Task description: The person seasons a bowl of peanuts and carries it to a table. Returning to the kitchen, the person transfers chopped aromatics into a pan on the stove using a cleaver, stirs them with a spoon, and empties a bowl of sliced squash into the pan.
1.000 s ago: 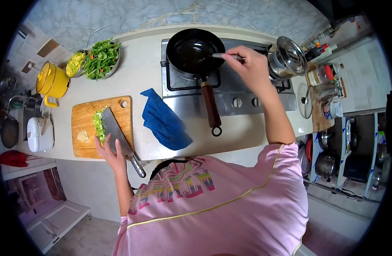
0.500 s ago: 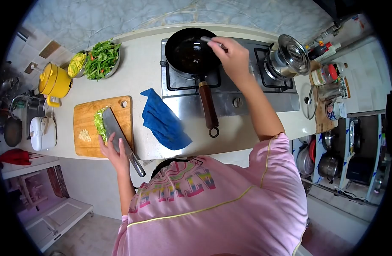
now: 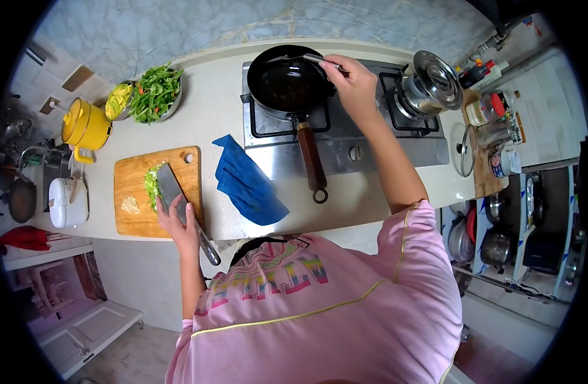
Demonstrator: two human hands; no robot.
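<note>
My right hand [image 3: 353, 83] is closed around the handle of a metal spatula [image 3: 312, 57], which reaches over a black frying pan [image 3: 284, 86] on the stove. The spatula's far end looks thin from here. The pan's brown wooden handle [image 3: 310, 157] points toward me. My left hand [image 3: 181, 225] has its fingers apart over a kitchen knife [image 3: 172, 184], at the blade's lower part; whether they touch it I cannot tell. The knife lies on a wooden cutting board [image 3: 131, 169], beside chopped green pieces [image 3: 152, 185] and a small pile of pale minced bits [image 3: 130, 205].
A blue cloth [image 3: 246, 182] lies between board and stove [image 3: 345, 153]. At the back left stand a bowl of cut greens [image 3: 156, 93], a bowl of yellow slices [image 3: 119, 99] and a yellow pot [image 3: 86, 125]. A lidded steel pot [image 3: 428, 93] sits on the right burner.
The spatula has swung leftward across the pan, so more of its shaft shows. My left hand has shifted right and its fingers now overlap the knife blade more.
</note>
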